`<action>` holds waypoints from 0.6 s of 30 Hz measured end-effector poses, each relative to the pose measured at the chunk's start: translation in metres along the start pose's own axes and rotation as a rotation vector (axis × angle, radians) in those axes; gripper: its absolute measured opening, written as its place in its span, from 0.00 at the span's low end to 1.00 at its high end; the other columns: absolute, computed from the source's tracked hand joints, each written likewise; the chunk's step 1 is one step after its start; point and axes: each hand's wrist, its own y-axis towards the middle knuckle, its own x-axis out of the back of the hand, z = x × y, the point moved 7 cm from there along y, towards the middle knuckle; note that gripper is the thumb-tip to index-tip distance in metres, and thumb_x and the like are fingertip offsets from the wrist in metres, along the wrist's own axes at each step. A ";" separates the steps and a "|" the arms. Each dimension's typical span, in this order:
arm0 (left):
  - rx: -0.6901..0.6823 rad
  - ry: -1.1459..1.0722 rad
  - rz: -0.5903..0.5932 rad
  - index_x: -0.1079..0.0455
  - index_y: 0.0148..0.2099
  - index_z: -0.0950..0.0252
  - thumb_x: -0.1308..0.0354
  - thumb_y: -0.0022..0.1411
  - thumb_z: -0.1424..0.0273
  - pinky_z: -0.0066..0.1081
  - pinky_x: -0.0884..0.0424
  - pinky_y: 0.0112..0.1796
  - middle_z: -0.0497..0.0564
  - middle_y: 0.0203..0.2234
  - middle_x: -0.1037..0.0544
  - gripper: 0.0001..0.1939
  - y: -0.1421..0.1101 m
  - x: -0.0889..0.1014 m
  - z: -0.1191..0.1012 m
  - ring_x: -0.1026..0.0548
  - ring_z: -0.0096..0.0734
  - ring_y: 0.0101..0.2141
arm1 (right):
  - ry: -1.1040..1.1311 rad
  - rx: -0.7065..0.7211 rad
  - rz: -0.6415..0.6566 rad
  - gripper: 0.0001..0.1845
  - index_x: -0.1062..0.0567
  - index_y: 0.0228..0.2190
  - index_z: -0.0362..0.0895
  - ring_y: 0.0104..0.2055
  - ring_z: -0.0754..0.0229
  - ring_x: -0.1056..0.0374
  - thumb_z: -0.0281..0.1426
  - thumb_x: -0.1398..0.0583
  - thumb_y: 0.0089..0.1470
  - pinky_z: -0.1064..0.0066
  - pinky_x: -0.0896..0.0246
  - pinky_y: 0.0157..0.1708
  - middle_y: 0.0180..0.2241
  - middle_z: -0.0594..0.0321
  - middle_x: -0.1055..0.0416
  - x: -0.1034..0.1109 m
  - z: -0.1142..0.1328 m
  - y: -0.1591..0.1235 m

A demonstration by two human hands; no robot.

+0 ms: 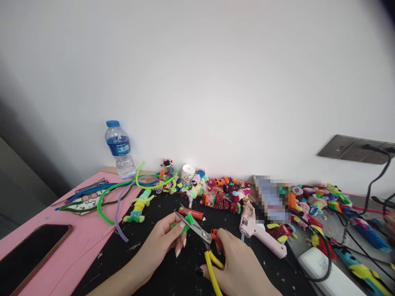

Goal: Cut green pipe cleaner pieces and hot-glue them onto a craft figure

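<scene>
My left hand pinches a short green pipe cleaner piece over the black mat. My right hand is closed round the yellow handles of scissors. The scissor blades are open around the green piece. A red lighter lies just beyond the blades.
A pink glue gun lies right of my hands. Many pipe cleaner figures, a small candle and a water bottle line the wall. Long pipe cleaners and a phone rest on pink paper. Cables and a white power block are at right.
</scene>
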 end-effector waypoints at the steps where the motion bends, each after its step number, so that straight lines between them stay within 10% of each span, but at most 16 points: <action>1: 0.001 0.006 0.010 0.37 0.32 0.67 0.47 0.60 0.62 0.21 0.44 0.18 0.43 0.17 0.33 0.12 0.000 -0.001 0.000 0.40 0.18 0.14 | 0.000 0.001 0.000 0.24 0.31 0.36 0.45 0.34 0.54 0.33 0.41 0.35 0.36 0.70 0.44 0.32 0.32 0.61 0.30 0.000 0.000 0.000; 18: 0.118 -0.120 0.073 0.37 0.28 0.69 0.45 0.59 0.63 0.21 0.39 0.20 0.48 0.19 0.28 0.13 -0.003 -0.007 0.011 0.36 0.19 0.15 | -0.115 0.000 0.041 0.12 0.32 0.20 0.44 0.24 0.60 0.39 0.39 0.42 0.44 0.73 0.57 0.22 0.22 0.61 0.32 -0.001 -0.001 -0.001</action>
